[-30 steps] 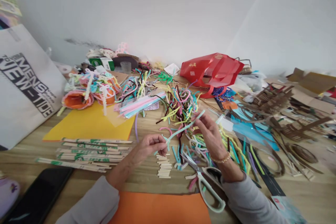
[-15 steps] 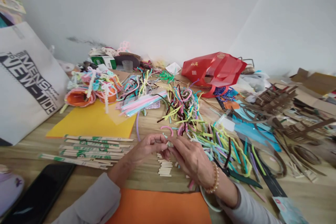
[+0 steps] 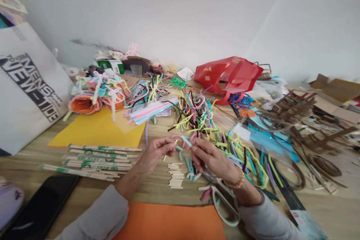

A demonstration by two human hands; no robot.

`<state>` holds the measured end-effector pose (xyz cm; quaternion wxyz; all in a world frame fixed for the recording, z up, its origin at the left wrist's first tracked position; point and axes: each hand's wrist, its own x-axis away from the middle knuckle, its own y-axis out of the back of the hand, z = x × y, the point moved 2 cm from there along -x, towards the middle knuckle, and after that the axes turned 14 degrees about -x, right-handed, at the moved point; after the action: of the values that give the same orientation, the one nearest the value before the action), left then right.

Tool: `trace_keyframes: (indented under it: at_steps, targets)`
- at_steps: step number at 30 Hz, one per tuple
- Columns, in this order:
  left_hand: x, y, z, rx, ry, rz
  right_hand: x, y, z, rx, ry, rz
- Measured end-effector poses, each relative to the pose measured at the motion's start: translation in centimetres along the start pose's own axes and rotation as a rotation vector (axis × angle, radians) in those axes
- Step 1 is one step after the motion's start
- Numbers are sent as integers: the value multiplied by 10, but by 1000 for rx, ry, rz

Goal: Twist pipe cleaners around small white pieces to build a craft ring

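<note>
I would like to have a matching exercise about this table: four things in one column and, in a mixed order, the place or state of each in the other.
1. right hand
2. scissors
3. phone
4. orange sheet

A. dark, lying to the left of the left sleeve
B. flat, at the view's bottom edge, between left sleeve and right sleeve
C. pinching a light blue strip
D. pale-handled, near the bracelet

Pairs: 1-C, 2-D, 3-A, 4-B
</note>
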<state>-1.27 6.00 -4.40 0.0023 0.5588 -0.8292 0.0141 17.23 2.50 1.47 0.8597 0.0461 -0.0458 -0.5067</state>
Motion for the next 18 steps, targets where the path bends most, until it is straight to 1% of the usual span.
trace_keyframes:
  at_steps: [1,2,4,8,12,15,18]
  targets:
    - [0,-1,-1,-22,-3,1,-3,-1,-5,-103,-24,-1]
    - [1,-1,-3,-50,-6,6,-6,-2,-9,-162,-18,-35]
    - [3,-4,-10,-121,-12,35,-11,-4,-17,-190,22,-99]
    - [8,-12,-23,-191,-6,110,-13,-9,-26,-83,50,-104]
    - [10,-17,-26,-174,-27,153,-11,-12,-26,-13,55,-92]
    - [10,-18,-24,-185,-50,149,-12,-12,-27,4,56,-83]
    - [10,-17,-22,-192,-45,135,-12,-12,-27,28,61,-88]
